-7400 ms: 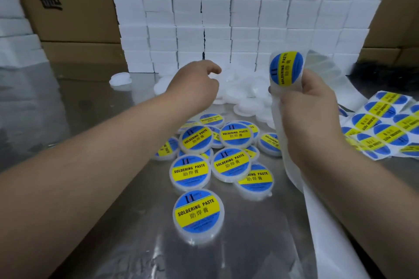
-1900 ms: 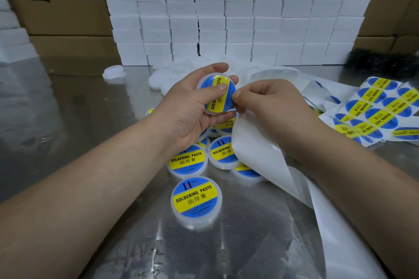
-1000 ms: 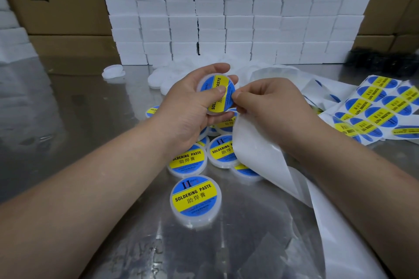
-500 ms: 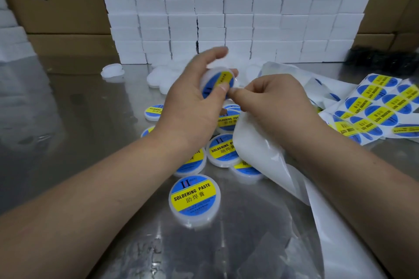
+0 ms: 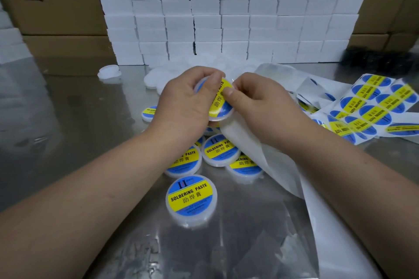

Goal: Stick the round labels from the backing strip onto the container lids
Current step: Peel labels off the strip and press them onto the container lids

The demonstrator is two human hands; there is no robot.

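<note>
Lid (image 5: 221, 106) has swung from nearly edge-on half a second ago to face up, gripped in the left hand's (image 5: 183, 101) curled fingers. The right hand (image 5: 260, 101), closed on the backing strip (image 5: 249, 142), now presses its thumb (image 5: 227, 92) on the round label (image 5: 218, 99). The label looks stuck and is likely being smoothed, with the lid between both hands, above the finished lids (image 5: 221, 149).

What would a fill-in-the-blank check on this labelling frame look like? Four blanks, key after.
1. The left hand holds a lid whose blue label carries a ____ band.
2. The right hand, gripping the backing strip, rests its ____ on that label.
3. The nearest lid on the table reads SOLDERING ____.
4. Spare labels lie on the person's ____ side.
Missing words: yellow; thumb; PASTE; right.
</note>
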